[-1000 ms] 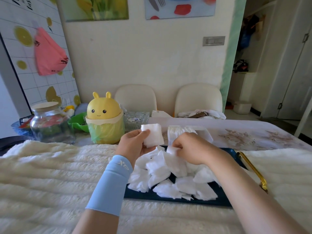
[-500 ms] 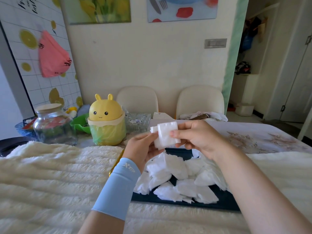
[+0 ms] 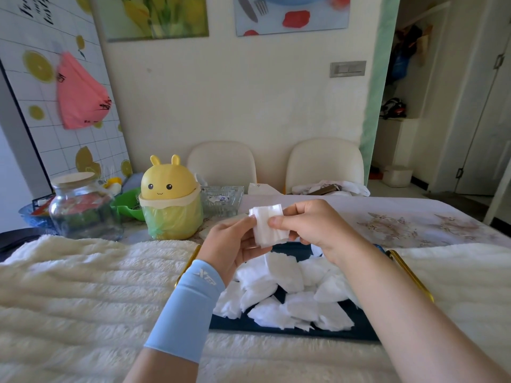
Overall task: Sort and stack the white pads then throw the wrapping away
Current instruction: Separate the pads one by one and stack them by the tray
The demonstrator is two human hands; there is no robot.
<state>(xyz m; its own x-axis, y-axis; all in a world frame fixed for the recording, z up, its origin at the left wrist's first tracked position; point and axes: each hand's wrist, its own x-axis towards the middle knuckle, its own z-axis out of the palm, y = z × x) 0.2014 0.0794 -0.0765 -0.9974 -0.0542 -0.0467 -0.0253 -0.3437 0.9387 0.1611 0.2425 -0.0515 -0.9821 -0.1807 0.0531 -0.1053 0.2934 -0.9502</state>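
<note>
Grip: left hand, right hand pinch pad stack | tray largely hidden under loose pads

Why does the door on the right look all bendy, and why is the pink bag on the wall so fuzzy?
Head view: the wide-angle lens bows the door near the frame edge; head view: the pink bag is smeared, probably by head motion; head view: the held white pads glow so bright their layers barely show.

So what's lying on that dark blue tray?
A loose heap of white pads covers most of the tray; only dark edges show. Anything beneath the heap is hidden.
</note>
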